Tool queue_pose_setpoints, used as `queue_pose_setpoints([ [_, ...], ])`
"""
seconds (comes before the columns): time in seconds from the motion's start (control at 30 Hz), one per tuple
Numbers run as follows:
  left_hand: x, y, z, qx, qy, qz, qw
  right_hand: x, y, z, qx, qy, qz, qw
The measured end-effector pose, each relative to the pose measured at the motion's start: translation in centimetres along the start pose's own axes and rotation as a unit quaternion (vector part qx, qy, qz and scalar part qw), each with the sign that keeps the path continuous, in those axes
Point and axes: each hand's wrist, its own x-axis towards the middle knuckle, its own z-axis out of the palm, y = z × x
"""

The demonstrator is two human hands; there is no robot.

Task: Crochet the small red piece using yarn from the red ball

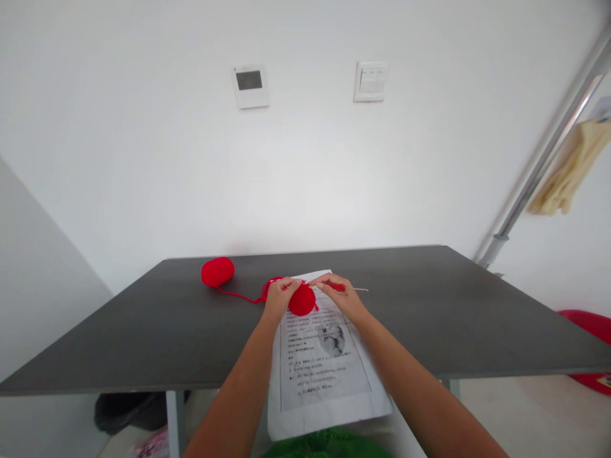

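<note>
My left hand (282, 292) is closed, its thumb and fingers pinching the top edge of a round red crochet piece (301, 301). In my right hand (340, 291) is a crochet hook (357, 289), with a red grip and a thin pale shaft sticking out to the right. The hook's other end points at the piece's upper edge, where my fingers partly hide it. Red yarn (243, 296) runs from behind my left hand to a red ball of yarn (217, 271) on the table. Beneath my hands lies a printed sheet (324, 388) with a grey picture.
The dark table (119, 331) reaches back to the white wall, and the sheet hangs over its front edge. A black bin (131, 410) is below at the left. A red object (589, 327) stands off the table's right side, near a metal pole (529, 178).
</note>
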Motion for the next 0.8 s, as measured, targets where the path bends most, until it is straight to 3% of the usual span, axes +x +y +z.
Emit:
queue_pose_setpoints([
  [0.2, 0.01, 0.35, -0.17, 0.083, 0.068, 0.077, 0.991, -0.07, -0.35, 0.06, 0.013, 0.003, 0.011, 1.000],
  [0.43, -0.02, -0.02, 0.45, -0.109, -0.019, -0.043, 0.993, 0.02, -0.26, 0.00, 0.008, 0.006, 0.006, 1.000],
  [0.8, -0.21, -0.01, 0.53, -0.180, -0.081, -0.092, 0.976, -0.03, 0.48, 0.19, -0.037, 0.005, -0.024, 0.999],
])
